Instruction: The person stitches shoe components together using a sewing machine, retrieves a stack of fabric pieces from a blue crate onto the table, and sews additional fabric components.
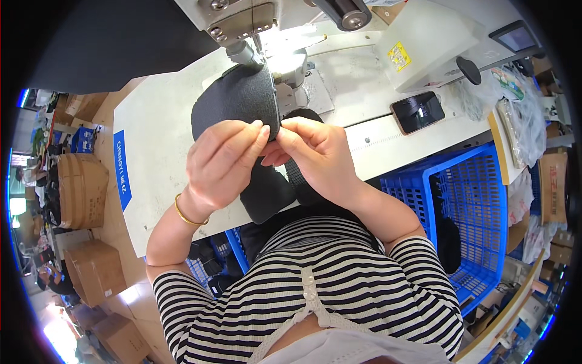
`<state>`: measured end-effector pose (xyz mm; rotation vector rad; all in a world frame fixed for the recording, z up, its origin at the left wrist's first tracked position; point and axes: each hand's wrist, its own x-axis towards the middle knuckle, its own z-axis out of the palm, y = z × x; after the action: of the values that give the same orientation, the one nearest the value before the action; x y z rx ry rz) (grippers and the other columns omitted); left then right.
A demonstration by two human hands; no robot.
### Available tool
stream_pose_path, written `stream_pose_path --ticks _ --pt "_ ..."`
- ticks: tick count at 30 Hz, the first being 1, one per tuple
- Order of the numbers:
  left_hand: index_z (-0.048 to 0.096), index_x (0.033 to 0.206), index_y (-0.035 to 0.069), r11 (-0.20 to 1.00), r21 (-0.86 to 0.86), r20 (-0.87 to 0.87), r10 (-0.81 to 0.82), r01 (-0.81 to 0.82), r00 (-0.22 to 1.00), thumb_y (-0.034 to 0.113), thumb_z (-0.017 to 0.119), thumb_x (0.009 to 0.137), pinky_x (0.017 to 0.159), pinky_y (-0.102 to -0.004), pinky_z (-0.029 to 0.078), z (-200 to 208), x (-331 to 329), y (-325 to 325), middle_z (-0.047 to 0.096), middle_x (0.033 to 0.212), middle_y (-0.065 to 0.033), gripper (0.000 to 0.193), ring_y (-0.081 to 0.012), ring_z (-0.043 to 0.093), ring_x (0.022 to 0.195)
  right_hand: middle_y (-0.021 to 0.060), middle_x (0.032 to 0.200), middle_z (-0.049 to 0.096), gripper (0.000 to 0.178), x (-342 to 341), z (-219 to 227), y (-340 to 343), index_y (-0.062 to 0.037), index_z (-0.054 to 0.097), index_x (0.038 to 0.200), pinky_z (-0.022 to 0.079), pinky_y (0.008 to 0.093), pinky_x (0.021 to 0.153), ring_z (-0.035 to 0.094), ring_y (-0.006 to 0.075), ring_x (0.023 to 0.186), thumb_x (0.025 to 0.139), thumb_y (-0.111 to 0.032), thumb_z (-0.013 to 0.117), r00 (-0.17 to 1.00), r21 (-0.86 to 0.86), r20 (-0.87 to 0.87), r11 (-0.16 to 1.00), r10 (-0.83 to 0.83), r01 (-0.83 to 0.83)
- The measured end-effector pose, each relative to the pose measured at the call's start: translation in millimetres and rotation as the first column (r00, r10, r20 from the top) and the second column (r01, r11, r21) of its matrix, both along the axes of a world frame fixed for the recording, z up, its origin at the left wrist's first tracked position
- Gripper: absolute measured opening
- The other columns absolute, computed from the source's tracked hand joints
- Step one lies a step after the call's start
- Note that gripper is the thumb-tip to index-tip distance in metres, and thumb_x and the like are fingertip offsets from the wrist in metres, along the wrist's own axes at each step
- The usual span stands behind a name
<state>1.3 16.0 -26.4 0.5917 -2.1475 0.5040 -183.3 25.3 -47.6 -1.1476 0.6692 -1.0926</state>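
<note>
A dark grey fabric piece (233, 100) with a curved outline lies under the needle area of a sewing machine (257, 51). My left hand (227, 159) pinches its near edge between thumb and fingertips. Right beside it, my right hand (318, 155) is closed at the same edge, with thumb and forefinger together close to the seam. Below the hands, a black flap (267, 193) of material hangs over the table's near edge toward my lap. What sits inside the curled fingers of my right hand is partly hidden.
The white sewing table (160, 151) carries a black phone (418, 113) at the right. A blue plastic basket (470, 176) holding dark material stands below the table on my right. Cardboard boxes (94, 270) stand on the floor to the left. Clear plastic bags (524, 115) lie at the far right.
</note>
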Motion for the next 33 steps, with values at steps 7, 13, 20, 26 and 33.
stream_pose_path --ticks 7,13,20,26,33 --pt "0.071 0.090 -0.009 0.988 -0.157 0.139 0.012 0.010 0.990 0.001 0.069 0.060 0.066 -0.0323 0.057 2 -2 2 0.067 0.092 -0.0149 0.032 -0.0246 0.065 0.081 0.0074 0.074 0.069 0.021 1 2 -1 0.0051 0.066 0.087 0.053 0.0221 0.062 0.066 0.0090 0.070 0.094 -0.011 0.054 0.994 -0.080 -0.089 0.995 -0.068 0.061" --pt "0.073 0.100 0.000 0.983 -0.092 0.113 0.168 -0.158 0.979 0.002 0.072 0.063 0.073 -0.0326 0.055 0 -6 8 0.065 0.102 -0.0095 0.037 -0.0243 0.063 0.092 0.0055 0.069 0.067 0.019 2 7 -4 0.0033 0.066 0.083 0.047 0.0205 0.054 0.058 0.0057 0.059 0.091 -0.010 0.055 0.993 -0.023 -0.064 0.995 -0.100 0.099" --pt "0.072 0.096 -0.004 0.984 -0.105 0.019 0.144 -0.141 0.989 -0.001 0.070 0.057 0.071 -0.0334 0.056 -3 -6 -15 0.067 0.100 -0.0113 0.040 -0.0255 0.065 0.089 0.0068 0.067 0.067 0.020 4 10 -21 0.0026 0.065 0.080 0.044 0.0202 0.049 0.055 0.0046 0.054 0.092 -0.009 0.053 0.996 -0.019 0.028 0.996 -0.085 0.086" --pt "0.071 0.090 -0.006 0.980 -0.150 0.018 0.133 -0.129 0.991 0.001 0.069 0.054 0.070 -0.0339 0.057 1 -5 -31 0.068 0.094 -0.0125 0.036 -0.0262 0.066 0.087 0.0056 0.066 0.068 0.022 10 6 -41 0.0008 0.064 0.078 0.042 0.0194 0.047 0.054 0.0040 0.052 0.093 -0.011 0.053 0.995 -0.071 0.052 0.994 -0.080 0.083" --pt "0.070 0.088 -0.005 0.973 -0.197 0.029 0.127 -0.119 0.991 0.001 0.067 0.057 0.069 -0.0325 0.056 4 2 -52 0.068 0.095 -0.0108 0.032 -0.0244 0.066 0.088 0.0076 0.069 0.070 0.020 15 4 -48 0.0003 0.067 0.084 0.041 0.0191 0.046 0.054 0.0044 0.050 0.094 -0.012 0.054 0.990 -0.050 0.092 0.993 -0.103 0.108"
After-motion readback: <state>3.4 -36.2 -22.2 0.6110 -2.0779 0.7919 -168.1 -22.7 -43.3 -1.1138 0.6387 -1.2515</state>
